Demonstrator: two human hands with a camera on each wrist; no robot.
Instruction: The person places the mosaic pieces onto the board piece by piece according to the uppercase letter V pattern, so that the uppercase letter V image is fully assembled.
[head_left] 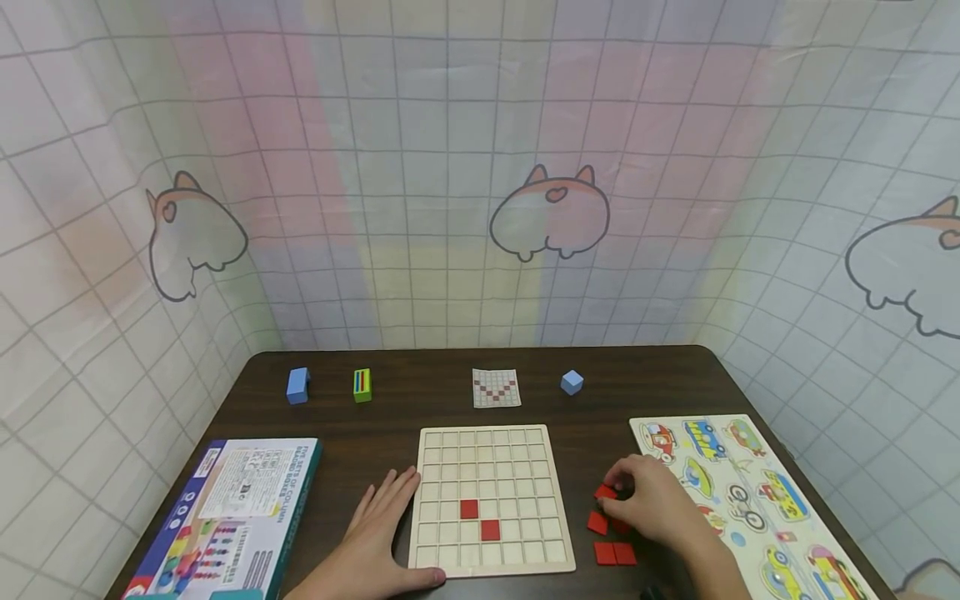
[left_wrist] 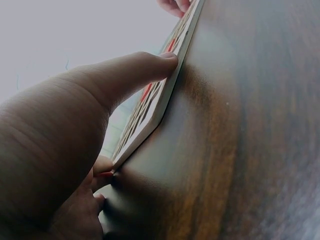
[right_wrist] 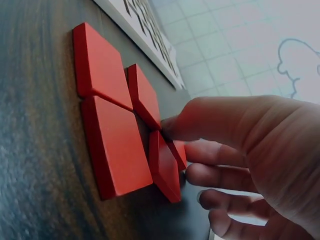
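The right hand (head_left: 658,504) is working among the small flat red square tiles (head_left: 609,533) lying loose on the dark wooden counter (head_left: 390,408), at about 3 o'clock from the pale wooden grid board (head_left: 489,498). In the right wrist view its thumb and curled fingers (right_wrist: 210,150) are closing on one tile that is tipped up on its edge (right_wrist: 165,167), so the grip is pinching that tile, while the other red tiles are lying flat just beside it. To do this lift well, the grip should be taking the raised tile by its two opposite edges and coming straight up, so that the neighbours touching it are not dragged along.

The left hand (head_left: 382,533) is lying flat on the counter at the board's 8 o'clock corner, fingers spread and relaxed, thumb (left_wrist: 135,70) pressing against the board's near edge (left_wrist: 165,95). It is holding nothing, only steadying the board, and it should be keeping that light pressure so the grid is not sliding as a tile goes in.

Two red tiles are already sitting in the grid, in diagonally adjoining cells (head_left: 480,518) towards 6 o'clock of the board's middle. The pinched tile is lying well apart from them, beyond the board's 3 o'clock edge.

At 12 o'clock from the board a small pattern card (head_left: 496,387) is lying. A wooden vehicle puzzle (head_left: 750,492) is lying at 3 o'clock beyond the tiles.
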